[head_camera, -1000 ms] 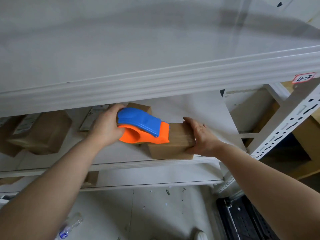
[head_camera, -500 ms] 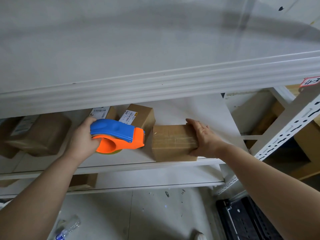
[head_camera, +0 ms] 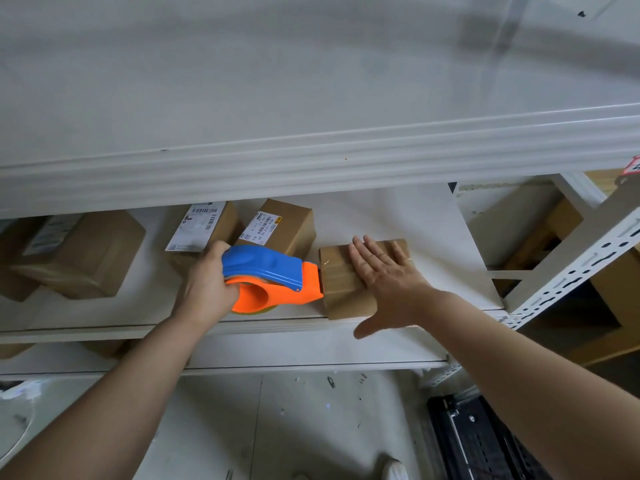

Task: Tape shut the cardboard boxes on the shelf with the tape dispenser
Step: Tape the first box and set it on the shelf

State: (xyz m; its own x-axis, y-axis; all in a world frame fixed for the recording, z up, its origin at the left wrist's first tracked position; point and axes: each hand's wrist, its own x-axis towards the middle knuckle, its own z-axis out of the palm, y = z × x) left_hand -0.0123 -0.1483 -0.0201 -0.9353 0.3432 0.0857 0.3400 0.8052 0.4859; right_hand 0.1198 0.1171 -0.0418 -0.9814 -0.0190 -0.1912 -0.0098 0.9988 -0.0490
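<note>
A small cardboard box (head_camera: 341, 289) with clear tape across its top sits near the front edge of the white shelf (head_camera: 433, 237). My right hand (head_camera: 384, 275) lies flat on the box top, fingers straight and spread. My left hand (head_camera: 207, 285) grips the blue and orange tape dispenser (head_camera: 273, 275), whose orange nose touches the box's left side.
Two labelled cardboard boxes (head_camera: 280, 226) (head_camera: 204, 226) stand behind the dispenser, and a larger box (head_camera: 79, 254) lies at the left. The upper shelf's front rail (head_camera: 311, 161) overhangs. A perforated white upright (head_camera: 571, 261) stands at the right, with brown boxes behind it.
The dispenser slid left off the box top, then came back against its left side. My right hand left the box's right end and now lies flat on top.
</note>
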